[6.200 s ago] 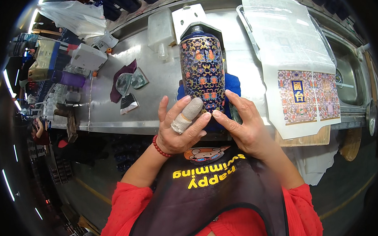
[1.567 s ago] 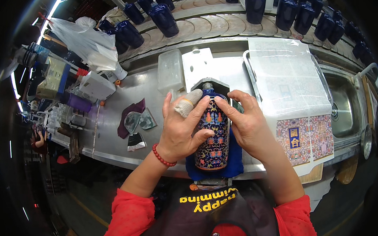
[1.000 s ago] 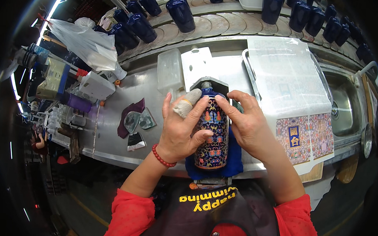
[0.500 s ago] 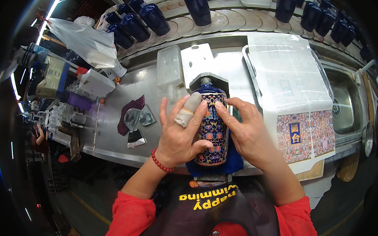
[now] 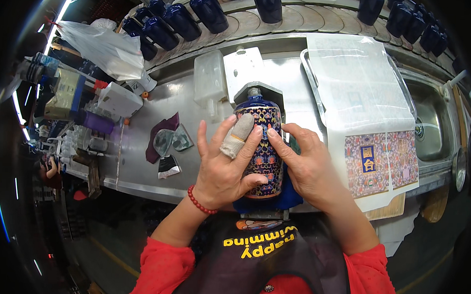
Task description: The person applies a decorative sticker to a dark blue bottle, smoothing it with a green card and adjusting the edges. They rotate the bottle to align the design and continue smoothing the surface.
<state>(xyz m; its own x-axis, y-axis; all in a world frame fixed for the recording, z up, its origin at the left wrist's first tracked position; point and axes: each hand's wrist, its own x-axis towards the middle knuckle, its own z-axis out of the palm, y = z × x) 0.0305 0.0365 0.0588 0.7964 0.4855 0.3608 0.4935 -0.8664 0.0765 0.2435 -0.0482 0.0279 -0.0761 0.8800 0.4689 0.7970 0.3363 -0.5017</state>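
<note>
A dark blue glass bottle (image 5: 259, 102) with a floral patterned decal (image 5: 261, 161) on its front lies tilted back in front of me, its neck away from me, against a grey angular holder (image 5: 277, 90). Blue cloth (image 5: 290, 199) shows under its base. My left hand (image 5: 221, 170) rests on the decal with fingers apart; index fingertip and thumb touch it, and a cloth finger cover (image 5: 237, 136) sits on the middle finger. From the right side my right hand (image 5: 310, 162) grips the bottle, thumb pressing the decal's middle; its other fingertips are partly hidden.
Blue bottles (image 5: 209, 12) stand on a plated conveyor (image 5: 297, 23) across the back. To the right, translucent paper covers patterned decal sheets (image 5: 382, 165) beside a sink (image 5: 428, 115). Dark cloth pieces (image 5: 165, 139), a clear plastic box (image 5: 209, 76) and a plastic bag (image 5: 104, 49) are at left.
Conveyor bottles have shifted right. My fingertips now press a little lower on the decal, and the held bottle and its holder appear slightly higher in view.
</note>
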